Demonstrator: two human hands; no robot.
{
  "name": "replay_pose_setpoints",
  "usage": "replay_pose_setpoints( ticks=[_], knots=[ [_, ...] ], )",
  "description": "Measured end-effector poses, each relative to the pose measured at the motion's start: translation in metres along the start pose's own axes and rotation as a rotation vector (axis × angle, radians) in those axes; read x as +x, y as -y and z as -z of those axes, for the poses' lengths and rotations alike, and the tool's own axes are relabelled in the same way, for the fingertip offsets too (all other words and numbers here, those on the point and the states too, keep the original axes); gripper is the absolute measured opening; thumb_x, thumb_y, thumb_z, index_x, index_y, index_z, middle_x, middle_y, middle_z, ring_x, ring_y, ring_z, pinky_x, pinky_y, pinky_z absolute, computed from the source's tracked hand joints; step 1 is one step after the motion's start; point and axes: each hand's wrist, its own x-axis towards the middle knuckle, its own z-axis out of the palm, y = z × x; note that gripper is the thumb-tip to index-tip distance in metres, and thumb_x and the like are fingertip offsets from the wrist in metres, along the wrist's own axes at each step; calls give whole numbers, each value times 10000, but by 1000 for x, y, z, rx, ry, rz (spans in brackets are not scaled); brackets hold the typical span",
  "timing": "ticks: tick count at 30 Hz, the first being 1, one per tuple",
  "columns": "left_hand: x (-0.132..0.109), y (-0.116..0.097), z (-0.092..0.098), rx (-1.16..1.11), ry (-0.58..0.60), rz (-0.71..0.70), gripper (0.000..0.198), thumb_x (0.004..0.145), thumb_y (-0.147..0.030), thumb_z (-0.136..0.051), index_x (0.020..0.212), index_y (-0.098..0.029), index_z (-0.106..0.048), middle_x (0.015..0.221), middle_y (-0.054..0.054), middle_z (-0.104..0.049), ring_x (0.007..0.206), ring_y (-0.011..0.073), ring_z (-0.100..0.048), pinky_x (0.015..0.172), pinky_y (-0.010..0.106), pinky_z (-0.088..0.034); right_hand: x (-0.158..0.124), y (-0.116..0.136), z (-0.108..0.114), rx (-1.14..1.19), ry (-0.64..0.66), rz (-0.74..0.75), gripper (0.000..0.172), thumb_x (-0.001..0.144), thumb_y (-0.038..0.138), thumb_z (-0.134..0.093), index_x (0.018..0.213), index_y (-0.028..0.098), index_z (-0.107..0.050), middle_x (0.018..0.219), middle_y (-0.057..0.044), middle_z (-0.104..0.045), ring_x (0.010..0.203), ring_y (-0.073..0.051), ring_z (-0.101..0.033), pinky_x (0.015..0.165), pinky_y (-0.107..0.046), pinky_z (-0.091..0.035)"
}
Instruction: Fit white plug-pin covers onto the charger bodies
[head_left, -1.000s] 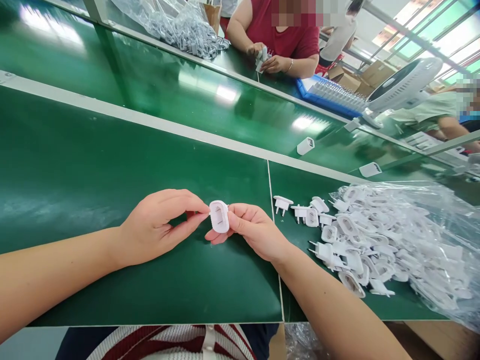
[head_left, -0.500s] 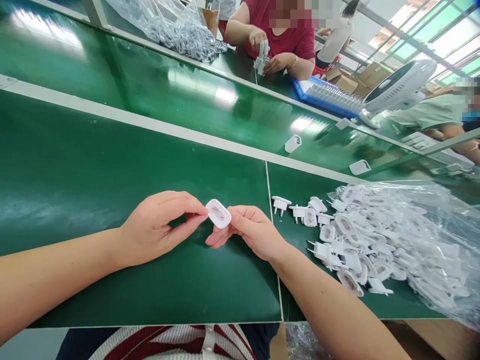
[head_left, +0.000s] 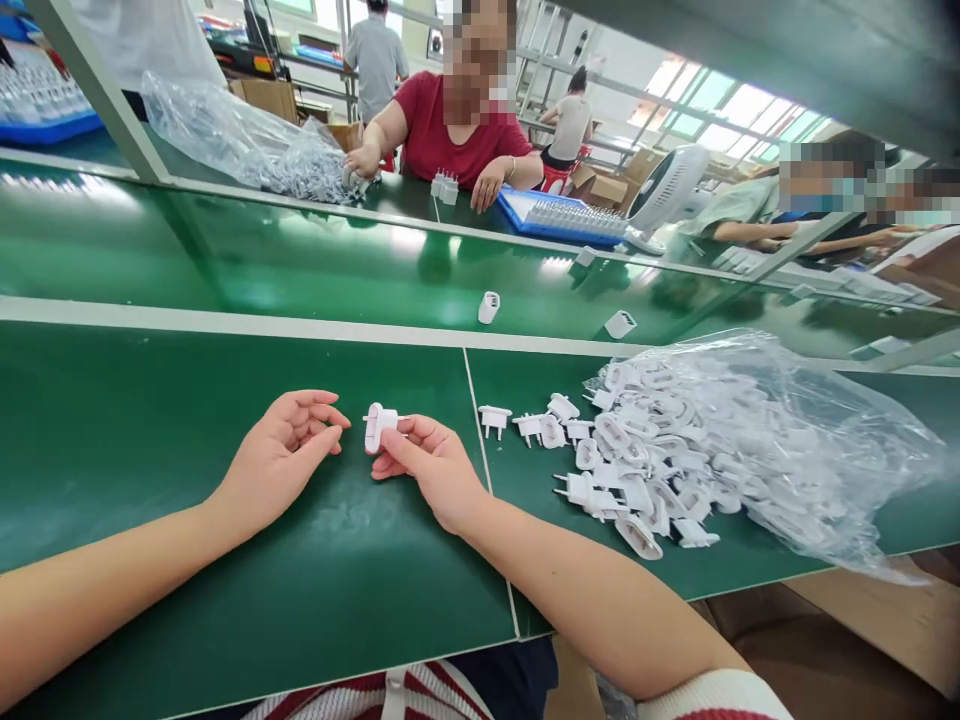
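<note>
Between the thumb and fingers of my right hand [head_left: 435, 465] is a white two-pin plug housing [head_left: 380, 428], its open side facing left and its pins pointing right. To the left of it, my left hand [head_left: 289, 445] is off the piece, fingers loosely curled and apart from the thumb, with nothing in them. Right of my hands, a heap of similar white plug housings [head_left: 630, 440] spills out of a clear plastic bag [head_left: 795, 420]. A few loose housings [head_left: 495, 418] lie at the heap's left edge.
Beyond a pale strip [head_left: 300, 330], two white charger bodies [head_left: 489, 307] [head_left: 621, 323] stand on the green belt [head_left: 360, 280]. Across it, a person in a red top [head_left: 465, 140] sits near a blue tray [head_left: 562, 222], a fan [head_left: 667, 190] and a bag of small parts [head_left: 300, 170].
My left hand has let go of the plug housing and drawn back left. My right hand has turned the piece so its pins show. The camera view has swung to the right and tilted up.
</note>
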Motion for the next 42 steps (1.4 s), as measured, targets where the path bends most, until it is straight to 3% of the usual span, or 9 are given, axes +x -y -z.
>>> replay_pose_setpoints(
  ticks=[6, 13, 16, 20, 23, 26, 34, 38, 42],
  knots=[
    [88, -11, -31, 243, -44, -150, 407, 848, -406, -612, 1188, -187, -563, 1132, 104, -686, 1058, 245, -641, 854, 366, -539, 7, 9, 6, 93, -203, 251, 312, 734, 444, -819, 814, 196, -648, 806, 22, -714, 700, -103, -678, 801, -273, -553],
    [218, -27, -123, 488, -50, -101, 665, 604, -391, -846, 1175, -152, -603, 1286, 179, -624, 1275, 383, -519, 1118, 492, -390, 25, 19, 21, 118, -431, 316, 337, 632, 308, -850, 804, 212, -577, 766, 45, -678, 703, -117, -659, 775, -295, -552],
    [244, -35, -157, 530, -66, -85, 685, 583, -465, -888, 1135, -153, -627, 1268, 189, -634, 1275, 399, -512, 1084, 467, -409, 28, 18, 24, 126, -441, 330, 326, 664, 310, -830, 879, 213, -605, 804, 44, -675, 715, -107, -648, 745, -273, -554],
    [255, -38, -175, 530, -137, -67, 337, 829, -414, -712, 1037, -156, -656, 1169, 180, -679, 1160, 350, -600, 982, 427, -456, 29, 23, 28, 139, -398, 352, 294, 702, 372, -817, 886, 199, -666, 877, 13, -695, 791, -112, -656, 707, -233, -553],
    [245, -35, -165, 488, -158, -77, 243, 890, -367, -639, 1019, -162, -668, 1106, 144, -712, 1052, 302, -652, 914, 393, -480, 27, 30, 32, 137, -359, 351, 292, 712, 389, -830, 889, 191, -709, 871, 6, -722, 669, -76, -613, 567, -186, -493],
    [216, -30, -135, 429, -145, -124, 273, 871, -406, -674, 1016, -175, -684, 1042, 85, -739, 964, 246, -672, 857, 336, -496, 24, 37, 34, 190, -304, 293, 318, 685, 380, -869, 897, 195, -720, 944, 12, -755, 491, -22, -541, 505, -184, -491],
    [57, -21, -34, 330, -93, -61, 402, 793, -568, -757, 1022, -238, -750, 1004, 28, -766, 876, 228, -664, 783, 324, -516, 13, 46, 32, 197, -95, 133, 407, 663, 345, -927, 1010, 237, -743, 1113, -7, -775, 780, -104, -752, 687, -188, -611],
    [2, -21, -23, 304, 16, -1, 376, 807, -594, -750, 1008, -276, -749, 1023, 22, -762, 916, 245, -670, 805, 356, -526, 7, 43, 27, 103, -13, 176, 280, 797, 451, -828, 959, 235, -754, 1136, -14, -761, 712, -69, -660, 695, -200, -576],
    [-11, -13, -26, 302, 115, -120, 311, 859, -556, -717, 1023, -294, -752, 1062, 20, -757, 990, 257, -668, 909, 397, -510, 3, 40, 23, -172, -38, 255, 213, 795, 377, -834, 873, 221, -713, 919, 6, -743, 617, -67, -523, 610, -211, -491]
  ],
)
